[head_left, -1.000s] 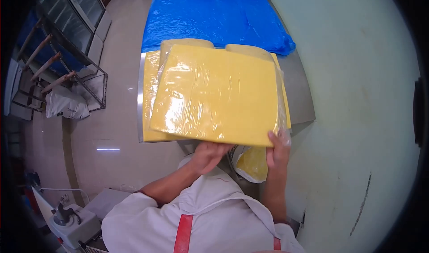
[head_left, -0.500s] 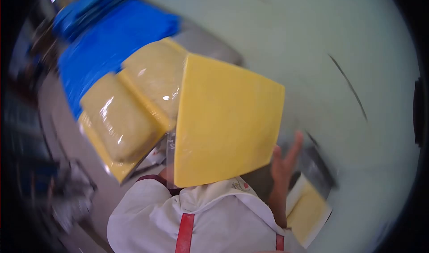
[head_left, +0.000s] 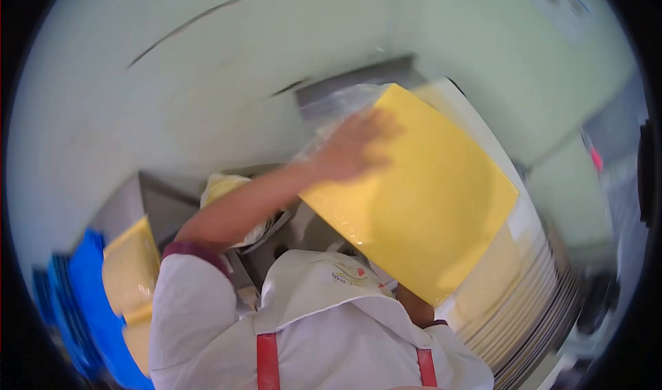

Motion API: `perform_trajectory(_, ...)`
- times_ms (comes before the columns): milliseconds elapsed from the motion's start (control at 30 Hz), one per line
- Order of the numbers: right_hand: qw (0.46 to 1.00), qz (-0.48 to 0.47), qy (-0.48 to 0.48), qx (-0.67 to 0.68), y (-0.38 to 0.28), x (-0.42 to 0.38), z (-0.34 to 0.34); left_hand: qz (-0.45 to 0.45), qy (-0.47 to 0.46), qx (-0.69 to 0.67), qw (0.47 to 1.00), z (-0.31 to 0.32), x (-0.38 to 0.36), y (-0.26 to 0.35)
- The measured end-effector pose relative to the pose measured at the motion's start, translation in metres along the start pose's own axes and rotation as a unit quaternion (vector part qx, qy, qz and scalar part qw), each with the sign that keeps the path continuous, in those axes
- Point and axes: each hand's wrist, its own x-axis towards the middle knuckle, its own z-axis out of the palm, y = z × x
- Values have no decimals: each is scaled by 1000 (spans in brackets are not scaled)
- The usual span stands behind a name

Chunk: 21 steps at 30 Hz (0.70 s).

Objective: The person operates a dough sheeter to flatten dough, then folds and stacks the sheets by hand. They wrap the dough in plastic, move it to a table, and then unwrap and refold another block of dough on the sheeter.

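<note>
A flat yellow board (head_left: 441, 190) with clear plastic film (head_left: 341, 107) along its far left edge lies tilted over a stack at the right. My left hand (head_left: 358, 145) reaches across with fingers spread over the board's upper left part, a little blurred. My right hand is hidden under the board's near corner, and only my right wrist (head_left: 415, 308) shows there. Beneath the board, a pale beige slab (head_left: 491, 269) lies on a white sheet (head_left: 527, 228) on top of the stack.
The stack of layered trays (head_left: 545, 314) stands at the right. At the left, film-wrapped beige packs (head_left: 131, 269) rest on blue plastic (head_left: 89, 300). A yellow-and-white bundle (head_left: 224, 186) sits behind my left forearm. A pale wall (head_left: 227, 93) rises behind.
My view has turned right, from the wrapped packs to the stack. The yellow board has come over the stack. My left hand now shows above it; my right hand has gone under its edge.
</note>
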Motion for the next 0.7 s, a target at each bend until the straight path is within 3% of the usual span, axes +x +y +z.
perform_trajectory(33,998,31,42,48,-3,-9,-26,-91,16,-32,995,8,1,-37)
perform_trajectory(67,990,58,86,99,-7,-21,-51,-212,-129,-96,964,17,14,-84)
perform_trajectory(100,977,78,133,148,-11,-34,-75,-240,-108,-346,901,22,17,-56)
perform_trajectory(133,962,90,173,193,-16,-50,-97,-282,-26,-704,652,27,20,-28)
perform_trajectory(167,941,93,220,240,-20,-70,-114,-304,19,-844,441,32,24,1)
perform_trajectory(200,915,91,272,285,-23,-91,-129,-292,3,-886,359,52,24,20)
perform_trajectory(300,833,75,404,370,-39,-156,-143,-286,-72,-884,362,114,-5,51)
perform_trajectory(433,752,99,534,373,-45,-227,-220,-277,-190,-803,492,174,14,62)
perform_trajectory(500,763,165,557,283,-51,-237,-234,-303,-255,-751,528,176,35,61)
perform_trajectory(600,804,287,517,68,-47,-225,-244,-371,-348,-676,533,175,84,69)
perform_trajectory(700,799,318,510,28,-29,-208,-255,-359,-339,-613,617,183,111,60)
